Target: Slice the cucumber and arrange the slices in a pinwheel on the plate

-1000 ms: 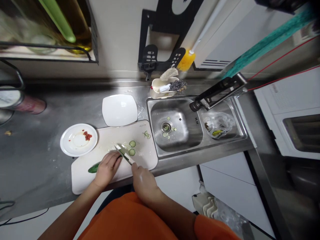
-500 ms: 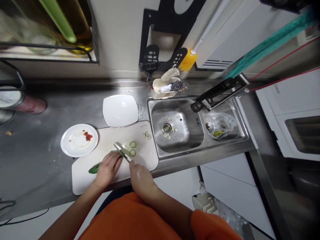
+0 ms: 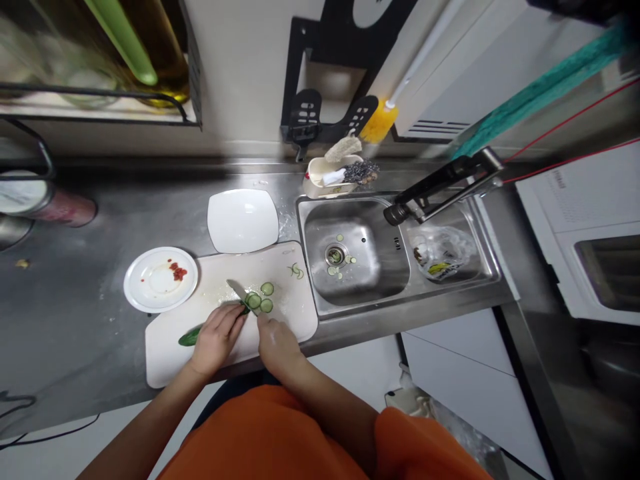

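My left hand [image 3: 219, 339] is closed over a cucumber [image 3: 190, 336], whose dark green end sticks out to the left of the fingers. In my right hand [image 3: 277, 345] is a kitchen knife [image 3: 237, 289]; its blade points up and left, right beside my left fingertips at the cucumber's cut end. Several round cucumber slices [image 3: 267, 289] lie to the right of the blade, one of them against it. Beneath all this is a white cutting board [image 3: 170, 357], with thin green peel scraps [image 3: 296, 271] near its upper right corner.
A white square dish [image 3: 243, 221] stands behind the board. At the left, a round plate [image 3: 140, 297] holds chopped red bits and touches the board. To the right is a steel sink [image 3: 320, 227] with cucumber slices around its drain, under a black faucet [image 3: 425, 189].
A fresh cucumber slice has come off beside the blade, joining the two round ones. The knife has shifted slightly, while my left hand stays on the cucumber.
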`<state>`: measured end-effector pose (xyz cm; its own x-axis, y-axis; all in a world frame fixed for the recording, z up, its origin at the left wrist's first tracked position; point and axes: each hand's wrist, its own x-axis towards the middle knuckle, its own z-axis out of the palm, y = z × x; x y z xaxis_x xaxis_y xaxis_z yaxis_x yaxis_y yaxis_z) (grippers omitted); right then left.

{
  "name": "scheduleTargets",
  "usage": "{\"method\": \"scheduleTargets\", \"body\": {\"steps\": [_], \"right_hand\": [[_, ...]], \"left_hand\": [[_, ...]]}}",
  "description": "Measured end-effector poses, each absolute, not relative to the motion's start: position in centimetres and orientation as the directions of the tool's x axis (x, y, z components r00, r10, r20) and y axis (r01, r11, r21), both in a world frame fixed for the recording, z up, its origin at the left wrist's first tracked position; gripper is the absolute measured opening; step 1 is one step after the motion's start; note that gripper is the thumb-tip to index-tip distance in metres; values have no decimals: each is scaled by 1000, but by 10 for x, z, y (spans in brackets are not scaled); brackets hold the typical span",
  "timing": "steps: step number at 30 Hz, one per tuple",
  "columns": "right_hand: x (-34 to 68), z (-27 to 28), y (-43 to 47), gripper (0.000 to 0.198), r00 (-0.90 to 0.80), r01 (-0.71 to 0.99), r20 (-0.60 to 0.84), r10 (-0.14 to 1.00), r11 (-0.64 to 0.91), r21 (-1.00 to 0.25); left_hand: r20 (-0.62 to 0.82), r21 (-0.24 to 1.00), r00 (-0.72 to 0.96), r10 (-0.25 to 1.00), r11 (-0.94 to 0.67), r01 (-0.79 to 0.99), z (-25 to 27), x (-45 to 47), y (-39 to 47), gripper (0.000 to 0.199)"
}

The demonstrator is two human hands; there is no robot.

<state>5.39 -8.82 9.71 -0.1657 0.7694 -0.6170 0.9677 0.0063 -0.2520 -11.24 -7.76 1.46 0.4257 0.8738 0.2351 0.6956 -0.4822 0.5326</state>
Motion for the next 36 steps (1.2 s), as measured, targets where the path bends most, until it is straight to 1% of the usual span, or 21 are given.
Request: {"method": "scheduleTargets", "body": {"steps": [3, 9, 18, 29, 36], "right_hand": [[61, 94, -91, 36, -168, 966, -612, 773, 6, -258], [74, 101, -92, 39, -101, 970, -642, 760, -68, -233], [65, 128, -99, 31, -125, 979, -663, 738, -18, -205], [64, 138, -104, 30, -95, 981, -693, 715, -52, -188], [63, 140, -102, 31, -97, 978, -703, 705, -62, -198]], "left_hand": [[236, 534, 428, 872, -484, 693, 15, -113, -78, 26], [234, 537, 407, 883, -467, 702, 10, -113, -80, 27], [245, 533, 401, 883, -468, 705, 9, -114, -79, 23], [266, 508, 401, 877, -481, 715, 10, -113, -79, 21], [263, 524, 404, 876, -481, 703, 13, -112, -78, 20]]}}
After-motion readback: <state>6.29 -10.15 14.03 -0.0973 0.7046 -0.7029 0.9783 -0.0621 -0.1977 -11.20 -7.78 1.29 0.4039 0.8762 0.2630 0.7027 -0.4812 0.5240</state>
